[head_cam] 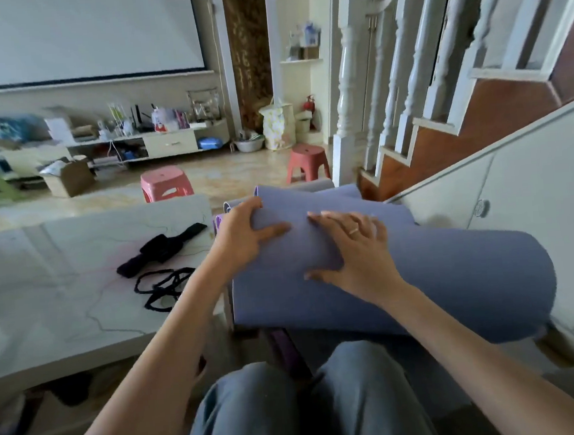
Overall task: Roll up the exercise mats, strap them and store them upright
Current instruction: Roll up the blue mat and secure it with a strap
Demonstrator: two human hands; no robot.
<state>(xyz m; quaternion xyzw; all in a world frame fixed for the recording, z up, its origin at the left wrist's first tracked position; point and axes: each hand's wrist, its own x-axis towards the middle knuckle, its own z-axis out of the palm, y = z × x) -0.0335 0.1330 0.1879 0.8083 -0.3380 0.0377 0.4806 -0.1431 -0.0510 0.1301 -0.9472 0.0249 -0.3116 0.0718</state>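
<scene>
The rolling step looked nearly done: a thick purple mat roll [420, 275] lay across in front of the person's knees, just off the right edge of the surface [61, 286]. The left hand [242, 234] gripped the roll's left end, fingers curled over the top. The right hand [356, 246] pressed flat on the middle, fingers straight and spread. Further purple rolls [328, 191] lay just behind. I judged strapping came next, which called for one hand to keep the roll tight while the other reached the black straps [165, 261] near the surface's right edge. Room was tight: a white stair panel [517, 199] stood close on the right.
</scene>
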